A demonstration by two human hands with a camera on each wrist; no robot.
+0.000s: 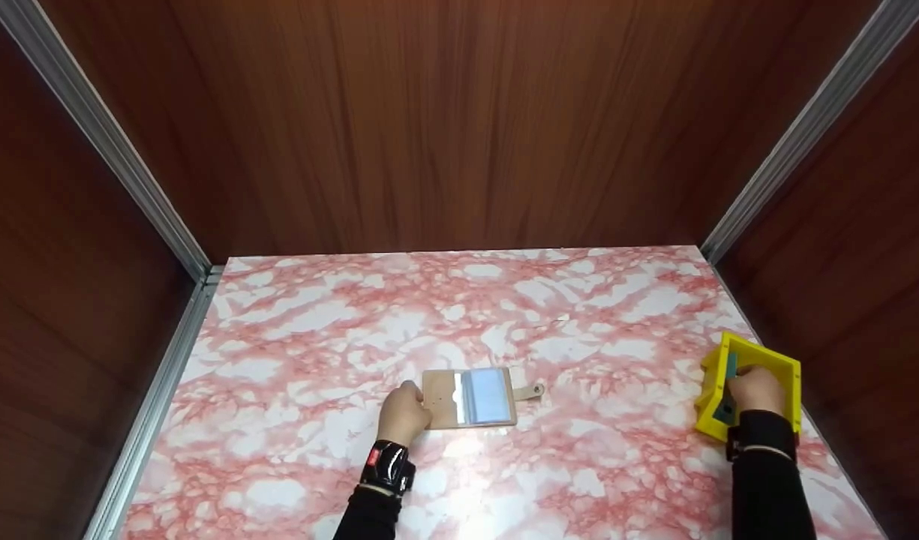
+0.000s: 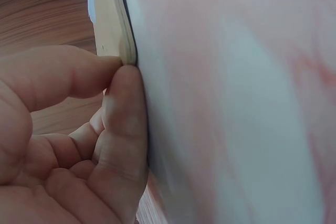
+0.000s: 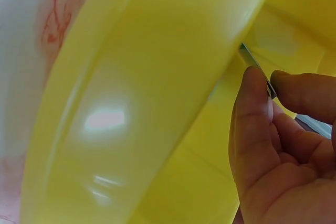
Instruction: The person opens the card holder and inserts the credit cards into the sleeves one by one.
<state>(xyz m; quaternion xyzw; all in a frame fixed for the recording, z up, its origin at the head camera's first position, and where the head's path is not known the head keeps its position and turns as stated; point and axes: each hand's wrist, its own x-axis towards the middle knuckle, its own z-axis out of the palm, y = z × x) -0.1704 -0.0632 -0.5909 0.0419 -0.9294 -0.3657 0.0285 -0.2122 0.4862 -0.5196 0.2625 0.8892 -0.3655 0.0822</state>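
Left hand [image 1: 403, 414] pinched the card holder's [image 1: 470, 398] left edge; right hand [image 1: 756, 390] pinched a card [image 1: 727, 388] inside the yellow box [image 1: 752, 358], well right of the holder.

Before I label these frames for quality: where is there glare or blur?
Head view: sharp, with a bright glare stripe on the card holder and sheen on the marble table. Left wrist view: the table surface is soft and out of focus. Right wrist view: a white highlight on the yellow box, close and blurred.

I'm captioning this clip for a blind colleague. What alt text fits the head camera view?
A person's left hand holds the left edge of a tan card wallet on a pink marble table, while their right hand pinches a teal card in a yellow box near the table's right edge.
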